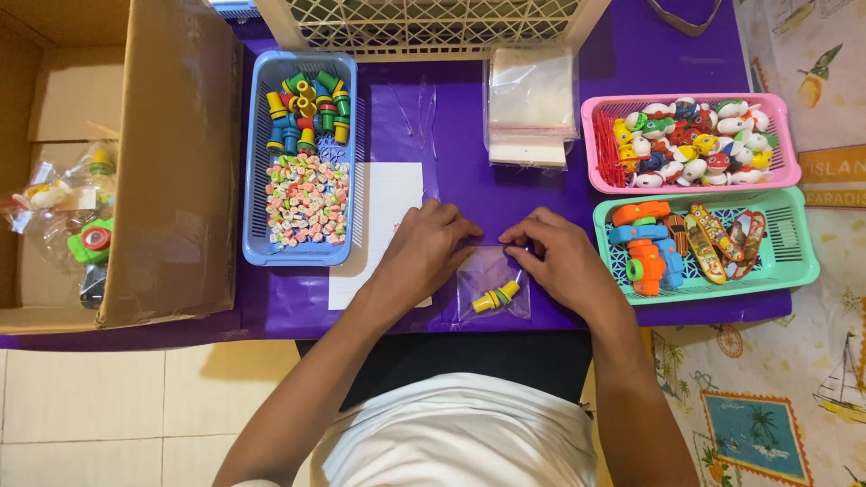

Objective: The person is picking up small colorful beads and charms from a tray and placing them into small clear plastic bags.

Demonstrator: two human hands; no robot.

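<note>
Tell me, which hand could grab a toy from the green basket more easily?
Probably the right hand. It rests at the top of the small clear bag, right beside the green basket. The left hand sits on the bag's far side, nearer the blue basket.

We saw bare purple table (460, 117) open ahead of hands; blue basket (257, 162) walled left side, green basket (798, 243) and pink basket (785, 135) right, bag stack (530, 104) beyond.
</note>
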